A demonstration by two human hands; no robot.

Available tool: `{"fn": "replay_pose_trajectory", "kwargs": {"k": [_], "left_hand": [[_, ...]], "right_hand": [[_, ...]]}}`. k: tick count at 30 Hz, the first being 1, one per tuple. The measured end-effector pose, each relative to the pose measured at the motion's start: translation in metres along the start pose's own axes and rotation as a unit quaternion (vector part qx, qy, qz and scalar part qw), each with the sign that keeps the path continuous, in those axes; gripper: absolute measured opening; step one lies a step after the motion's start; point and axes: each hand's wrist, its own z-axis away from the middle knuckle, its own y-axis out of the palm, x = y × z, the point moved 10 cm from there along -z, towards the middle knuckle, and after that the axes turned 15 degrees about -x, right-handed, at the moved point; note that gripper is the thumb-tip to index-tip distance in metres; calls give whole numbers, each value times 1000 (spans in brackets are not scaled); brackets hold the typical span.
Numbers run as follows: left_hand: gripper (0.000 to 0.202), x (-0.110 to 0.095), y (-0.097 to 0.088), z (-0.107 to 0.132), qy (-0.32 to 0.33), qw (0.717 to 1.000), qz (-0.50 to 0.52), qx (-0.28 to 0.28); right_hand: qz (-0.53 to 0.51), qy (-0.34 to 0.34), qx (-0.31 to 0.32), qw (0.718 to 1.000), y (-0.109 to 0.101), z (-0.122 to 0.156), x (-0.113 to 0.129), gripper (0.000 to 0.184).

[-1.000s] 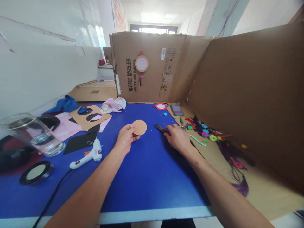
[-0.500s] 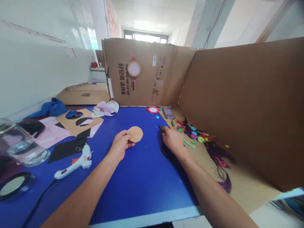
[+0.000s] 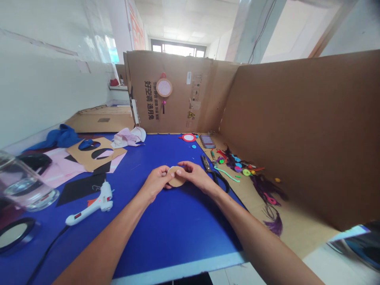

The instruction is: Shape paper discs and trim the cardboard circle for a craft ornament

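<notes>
A small round cardboard disc is held up over the blue table, between both hands. My left hand pinches its left edge, thumb in front and fingers partly hidden behind. At the upper right of the disc, my right hand has its thumb on the face and its fingers bent around the edge. Black-handled scissors lie just beyond my right wrist, near the brown cardboard sheet. To the left rests a white glue gun with a dark cord.
Cardboard with cut-out holes, black sheet and pink cloth lie left, near a glass jar and tape roll. Purple tassels and colourful bits lie right. Cardboard walls stand behind and right; a round ornament hangs there.
My right hand has let go of the scissors, leaving them on the table, and has moved left to the cardboard disc. The left hand has brought the disc slightly right and nearer.
</notes>
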Motion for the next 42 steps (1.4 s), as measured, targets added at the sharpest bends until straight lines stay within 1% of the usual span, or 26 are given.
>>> {"fn": "replay_pose_trajectory", "kwargs": {"k": [4,8,13,15,20,22,25,28,32,38,42], "left_hand": [[35,-2,-2,-3,23,999,-21,-8],[30,-1,-6,-3,17,999,-42,-18],[28,-3,-11,-5,23,998,-40,-30],[31,-3,-13,-5,20,998,-38,-34],[49,0,-15,-6,-3,999,-7,-38],[50,0,-15,-6,-8,999,-4,-35],[42,1,-16,-6,-8,999,-22,-35],[33,-1,-18,-8,16,998,-47,-46],[30,-6,-16,-7,41,997,-55,-43],[37,-7,-16,-7,39,997,-51,-45],[49,-3,-16,-6,8,999,-27,-41]], "right_hand": [[-71,27,28,997,3,2,-2,62],[-93,56,30,994,6,1,-6,59],[-61,21,31,997,6,0,-1,46],[-53,16,31,998,6,0,-2,43],[-61,18,20,998,8,-1,-5,43],[-67,19,19,997,8,0,-4,43],[-70,17,18,997,8,0,0,43],[-68,15,17,997,6,2,3,44],[-56,8,22,998,6,3,4,42],[-55,8,23,998,7,0,-1,43],[-68,6,15,998,7,-1,-1,45]]}}
